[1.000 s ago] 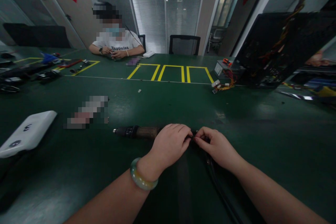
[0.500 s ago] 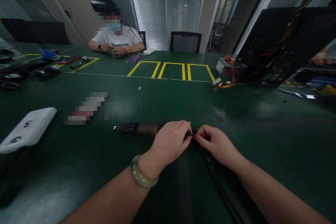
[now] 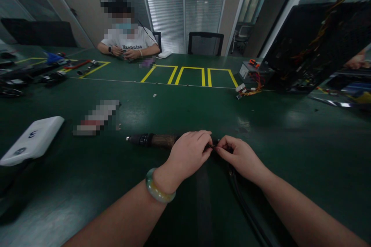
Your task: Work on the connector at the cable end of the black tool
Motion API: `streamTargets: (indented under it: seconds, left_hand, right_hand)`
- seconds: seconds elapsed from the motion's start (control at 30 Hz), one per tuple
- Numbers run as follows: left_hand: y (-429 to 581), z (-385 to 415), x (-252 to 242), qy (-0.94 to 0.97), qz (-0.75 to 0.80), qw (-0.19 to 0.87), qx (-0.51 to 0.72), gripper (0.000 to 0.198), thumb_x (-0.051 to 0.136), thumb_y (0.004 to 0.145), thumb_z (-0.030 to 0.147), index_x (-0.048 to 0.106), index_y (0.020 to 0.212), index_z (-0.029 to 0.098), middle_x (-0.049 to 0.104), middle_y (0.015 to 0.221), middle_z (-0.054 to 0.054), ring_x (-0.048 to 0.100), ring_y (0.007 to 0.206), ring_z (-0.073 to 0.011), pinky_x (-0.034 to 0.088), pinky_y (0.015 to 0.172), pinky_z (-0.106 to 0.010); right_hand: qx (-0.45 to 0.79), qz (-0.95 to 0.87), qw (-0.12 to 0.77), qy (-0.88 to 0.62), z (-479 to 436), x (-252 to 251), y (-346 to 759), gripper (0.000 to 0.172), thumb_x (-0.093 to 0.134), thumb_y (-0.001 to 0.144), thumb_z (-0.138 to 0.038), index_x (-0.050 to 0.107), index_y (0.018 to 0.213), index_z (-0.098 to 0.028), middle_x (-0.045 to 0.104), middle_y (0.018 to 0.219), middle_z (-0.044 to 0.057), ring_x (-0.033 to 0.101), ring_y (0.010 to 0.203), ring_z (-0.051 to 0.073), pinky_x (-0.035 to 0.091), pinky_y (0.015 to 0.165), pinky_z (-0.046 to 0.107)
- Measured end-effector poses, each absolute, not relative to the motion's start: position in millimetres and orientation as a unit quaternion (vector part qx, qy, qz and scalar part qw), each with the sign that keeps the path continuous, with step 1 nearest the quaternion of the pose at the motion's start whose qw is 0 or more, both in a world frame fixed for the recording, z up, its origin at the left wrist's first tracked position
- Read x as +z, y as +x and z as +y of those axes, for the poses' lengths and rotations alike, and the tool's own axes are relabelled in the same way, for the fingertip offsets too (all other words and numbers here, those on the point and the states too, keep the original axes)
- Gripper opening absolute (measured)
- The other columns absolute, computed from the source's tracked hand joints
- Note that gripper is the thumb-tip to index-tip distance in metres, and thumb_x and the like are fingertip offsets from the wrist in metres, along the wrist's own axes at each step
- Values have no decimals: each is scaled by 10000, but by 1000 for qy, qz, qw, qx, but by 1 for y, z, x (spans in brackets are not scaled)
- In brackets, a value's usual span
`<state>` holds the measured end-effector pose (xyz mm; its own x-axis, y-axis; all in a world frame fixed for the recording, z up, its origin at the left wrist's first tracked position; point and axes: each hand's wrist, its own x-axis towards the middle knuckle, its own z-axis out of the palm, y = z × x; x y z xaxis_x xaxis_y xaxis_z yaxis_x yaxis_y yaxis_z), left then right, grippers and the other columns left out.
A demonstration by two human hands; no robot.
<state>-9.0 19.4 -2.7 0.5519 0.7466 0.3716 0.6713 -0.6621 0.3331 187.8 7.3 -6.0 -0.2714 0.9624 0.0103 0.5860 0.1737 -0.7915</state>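
A long dark tool (image 3: 150, 140) with a brownish barrel and a metal tip lies on the green table (image 3: 179, 112), pointing left. My left hand (image 3: 189, 153), with a green bangle on the wrist, is closed over the tool's right end. My right hand (image 3: 240, 157) pinches a small dark part right beside the left fingertips, where a black cable (image 3: 243, 204) leaves the tool and runs back toward me. What sits between the right fingers is too small to name.
A white flat device (image 3: 31, 141) lies at the left. A person in a white shirt (image 3: 127, 44) sits across the table. An open computer case (image 3: 313, 46) with coloured wires (image 3: 249, 87) stands at the right. Yellow tape boxes (image 3: 189, 75) mark the far side; tools (image 3: 49, 77) lie far left.
Both hands stay together on the tool's right end; the view has tilted slightly, so everything sits a little higher in the picture. No clear change in grip.
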Motion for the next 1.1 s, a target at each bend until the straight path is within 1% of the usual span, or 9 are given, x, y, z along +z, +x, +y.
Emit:
streamTargets:
  seconds: [0.33,0.63,0.83,0.97,1.1]
  left_hand:
    - [-9,20,-2,882,397,77,242,103,600,848,154,585,942,195,634,1143,-21,593,1063,-191,464,930,-387]
    - [-10,20,-3,884,386,92,247,144,595,856,130,615,971,214,649,1149,2,585,1075,-193,441,949,-400]
    - [-10,20,-1,889,384,90,231,124,636,862,191,612,982,210,654,1112,-2,592,1046,-198,448,928,-390]
    - [-10,20,-1,885,394,89,232,155,634,866,185,594,1014,205,661,1079,-13,604,1020,-197,456,921,-388]
    - [-10,20,-3,876,407,88,242,151,629,868,190,575,1009,199,624,1199,-27,582,1097,-198,459,950,-395]
  right_hand:
    - [345,-721,261,-541,7,-5,188,141,554,875,-290,604,777,-202,624,678,-23,565,620,132,386,572,234]
    - [333,-735,249,-535,8,-4,188,137,559,877,-285,611,779,-204,629,672,-33,564,614,127,383,592,243]
    - [327,-738,244,-537,8,-5,187,155,556,889,-309,602,786,-202,630,686,-27,573,622,131,383,596,247]
    - [332,-735,248,-536,8,-6,187,162,548,897,-312,598,787,-204,620,669,-30,568,607,129,386,587,245]
    - [337,-733,251,-535,8,-7,187,161,546,903,-307,598,790,-206,630,685,-28,570,616,126,387,581,241]
